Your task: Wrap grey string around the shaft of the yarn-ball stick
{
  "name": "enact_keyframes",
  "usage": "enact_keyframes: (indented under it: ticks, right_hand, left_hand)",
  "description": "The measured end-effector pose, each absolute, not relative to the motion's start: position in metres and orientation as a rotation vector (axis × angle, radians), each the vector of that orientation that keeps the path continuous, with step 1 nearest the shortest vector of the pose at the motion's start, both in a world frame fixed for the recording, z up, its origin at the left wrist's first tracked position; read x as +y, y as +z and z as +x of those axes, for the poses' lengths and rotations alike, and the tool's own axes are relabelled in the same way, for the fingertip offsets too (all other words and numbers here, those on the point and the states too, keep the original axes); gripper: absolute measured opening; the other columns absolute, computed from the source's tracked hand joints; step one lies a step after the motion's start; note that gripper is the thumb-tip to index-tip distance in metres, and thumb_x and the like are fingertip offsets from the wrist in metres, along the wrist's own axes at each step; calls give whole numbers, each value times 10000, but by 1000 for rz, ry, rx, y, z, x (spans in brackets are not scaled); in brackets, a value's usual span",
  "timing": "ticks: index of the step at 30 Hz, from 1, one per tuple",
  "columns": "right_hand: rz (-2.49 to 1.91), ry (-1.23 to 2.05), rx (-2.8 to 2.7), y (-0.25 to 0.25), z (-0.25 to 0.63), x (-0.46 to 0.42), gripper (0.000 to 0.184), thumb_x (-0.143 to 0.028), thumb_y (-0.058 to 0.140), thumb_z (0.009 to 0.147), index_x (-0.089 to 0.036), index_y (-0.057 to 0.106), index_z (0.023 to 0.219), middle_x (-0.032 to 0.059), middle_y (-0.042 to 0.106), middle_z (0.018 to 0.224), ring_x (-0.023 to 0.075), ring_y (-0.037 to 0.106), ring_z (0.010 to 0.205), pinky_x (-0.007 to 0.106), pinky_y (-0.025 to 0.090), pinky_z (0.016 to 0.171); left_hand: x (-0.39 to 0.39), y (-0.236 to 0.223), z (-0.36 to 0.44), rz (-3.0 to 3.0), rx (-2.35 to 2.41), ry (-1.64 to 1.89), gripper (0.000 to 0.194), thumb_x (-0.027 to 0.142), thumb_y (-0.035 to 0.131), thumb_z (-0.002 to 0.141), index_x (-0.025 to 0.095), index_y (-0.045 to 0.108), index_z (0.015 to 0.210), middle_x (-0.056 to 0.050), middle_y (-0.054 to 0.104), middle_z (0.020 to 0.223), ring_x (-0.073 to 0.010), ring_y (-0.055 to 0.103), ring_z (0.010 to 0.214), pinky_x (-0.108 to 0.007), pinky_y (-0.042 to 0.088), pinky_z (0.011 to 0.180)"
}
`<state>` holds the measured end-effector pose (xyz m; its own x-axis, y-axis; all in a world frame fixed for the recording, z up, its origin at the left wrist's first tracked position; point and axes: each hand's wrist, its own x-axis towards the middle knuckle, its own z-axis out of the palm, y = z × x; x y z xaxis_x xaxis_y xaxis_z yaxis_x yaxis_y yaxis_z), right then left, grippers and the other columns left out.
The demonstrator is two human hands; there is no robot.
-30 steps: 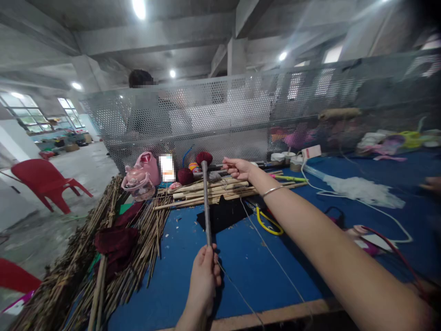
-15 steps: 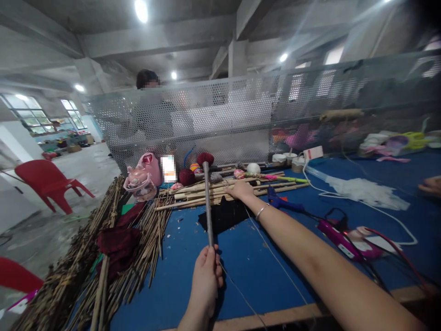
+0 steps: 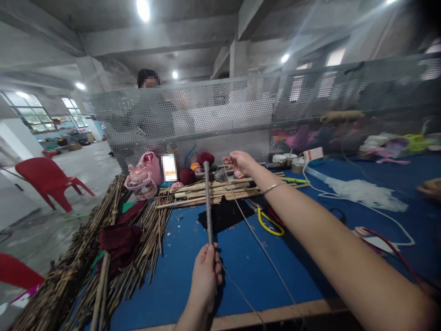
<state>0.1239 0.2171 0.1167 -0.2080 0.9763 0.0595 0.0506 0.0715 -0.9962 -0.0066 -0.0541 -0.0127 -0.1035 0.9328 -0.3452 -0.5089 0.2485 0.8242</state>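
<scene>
My left hand (image 3: 206, 271) is closed around the lower end of a grey stick (image 3: 208, 207). The stick points away from me, its far end in front of a dark red yarn ball (image 3: 206, 159). My right hand (image 3: 240, 162) is raised above the bundle of pale sticks (image 3: 193, 188), with thumb and fingers pinched on a thin grey thread (image 3: 255, 234). This thread slants down to the table's front edge. Another thin strand runs from beside my left hand to that edge. Beneath the stick lies a black cloth (image 3: 227, 215).
Yellow-handled scissors (image 3: 270, 225) lie by my right forearm. At left are a pile of thin twigs (image 3: 138, 253) and a pink basket (image 3: 141, 186). A perforated metal screen (image 3: 220, 119) stands behind, with a person (image 3: 151, 115) beyond it. White plastic (image 3: 368, 195) lies at right.
My right hand has risen from the pale sticks, drawing the thread up with it. My forearm now covers the blue glue gun, and the yellow-handled scissors show. My left hand has stayed in place.
</scene>
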Motion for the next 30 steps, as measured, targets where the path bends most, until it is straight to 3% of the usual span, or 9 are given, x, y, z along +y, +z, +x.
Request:
enact_keyframes:
  ticks: [8, 13, 19, 22, 24, 26, 30]
  right_hand:
    - [-765, 1094, -1384, 189, 136, 206, 125, -169, 367, 860, -179, 362, 735, 38, 578, 879, 68, 530, 637, 189, 410, 541]
    - [-705, 975, -1476, 228, 150, 191, 68, -228, 408, 849, -191, 418, 793, 23, 571, 954, 48, 516, 670, 189, 401, 585]
    - [-849, 776, -1606, 250, 166, 181, 125, -294, 398, 846, -194, 472, 854, 22, 579, 967, 54, 530, 720, 217, 388, 624]
    - [-1214, 632, -1723, 225, 176, 173, 126, -260, 491, 792, -134, 497, 792, 89, 583, 917, 129, 540, 789, 278, 392, 659]
    - [-1302, 604, -1732, 190, 176, 157, 182, -171, 639, 660, -116, 497, 759, 133, 562, 932, 206, 507, 894, 314, 389, 708]
    - [-1295, 612, -1769, 145, 167, 127, 238, -158, 659, 628, -152, 491, 797, 113, 543, 966, 222, 470, 955, 312, 383, 746]
    - [-1174, 915, -1966, 52, 130, 46, 137, -294, 593, 698, -213, 505, 766, 11, 566, 691, 144, 524, 637, 270, 439, 585]
  left_hand:
    - [-52, -11, -7, 504, 1095, 1308, 416, 508, 568, 650, 164, 468, 862, 73, 346, 573, -12, 228, 377, -147, 111, 331]
    - [-53, -10, -7, 505, 1101, 1298, 402, 501, 562, 656, 166, 469, 858, 75, 342, 572, -12, 218, 375, -147, 112, 331]
    - [-53, -12, -7, 522, 1113, 1306, 395, 502, 558, 658, 169, 474, 855, 74, 343, 573, -14, 222, 373, -150, 126, 330]
    - [-53, -12, -7, 552, 1123, 1315, 385, 496, 549, 668, 168, 477, 856, 69, 352, 580, -17, 237, 378, -147, 142, 330]
    - [-53, -12, -7, 571, 1132, 1315, 376, 490, 543, 676, 168, 475, 859, 69, 355, 583, -17, 235, 378, -146, 149, 328]
    - [-53, -12, -7, 577, 1142, 1305, 370, 481, 538, 684, 167, 472, 867, 71, 353, 581, -16, 228, 375, -143, 152, 328]
    - [-52, -14, -6, 606, 1134, 1311, 355, 484, 538, 683, 167, 471, 829, 76, 347, 557, -16, 233, 366, -143, 152, 328]
